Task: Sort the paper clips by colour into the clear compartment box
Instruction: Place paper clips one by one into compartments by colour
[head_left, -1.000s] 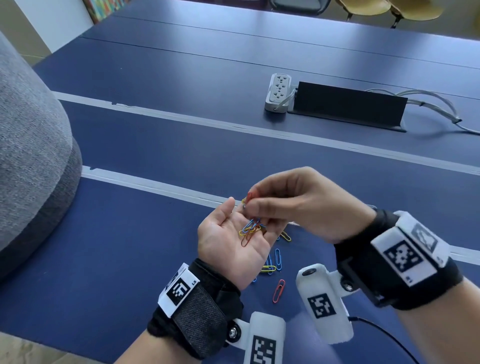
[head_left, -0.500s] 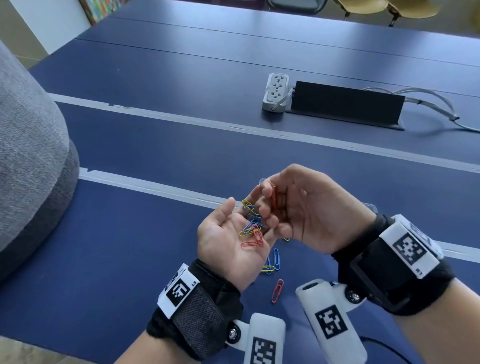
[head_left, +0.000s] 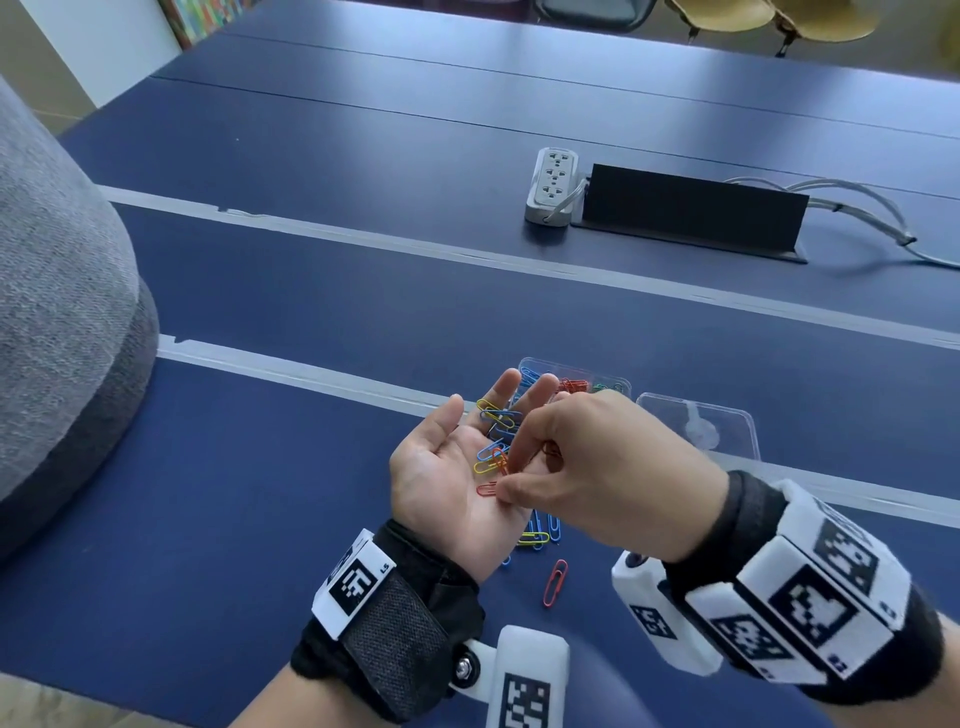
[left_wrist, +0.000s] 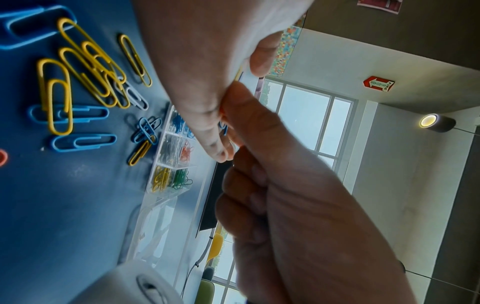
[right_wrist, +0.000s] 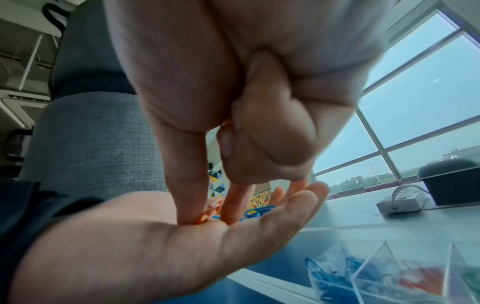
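Note:
My left hand (head_left: 441, 467) lies palm up and open above the blue table, with several yellow, blue and red paper clips (head_left: 493, 452) resting on it. My right hand (head_left: 511, 475) reaches down into that palm. Its thumb and index finger pinch a red clip (head_left: 487, 489), and its curled fingers tuck in another red one (right_wrist: 225, 122). Just beyond the hands stands the clear compartment box (head_left: 621, 383), with blue, red, green, yellow and white clips in separate cells (left_wrist: 170, 164). More loose clips (head_left: 540, 535) lie on the table under my hands, and a red one (head_left: 555, 582) sits nearest me.
The box's clear lid (head_left: 698, 426) lies to the right of the box. Farther back are a white power strip (head_left: 551, 184), a black cable box (head_left: 691, 213) and grey cables (head_left: 857, 208). A grey upholstered seat (head_left: 62, 312) borders the table on the left.
My right hand lifted a red clip off the left fingers, tucked it away, then dropped back onto the palm to pinch another red clip. The left hand stayed put.

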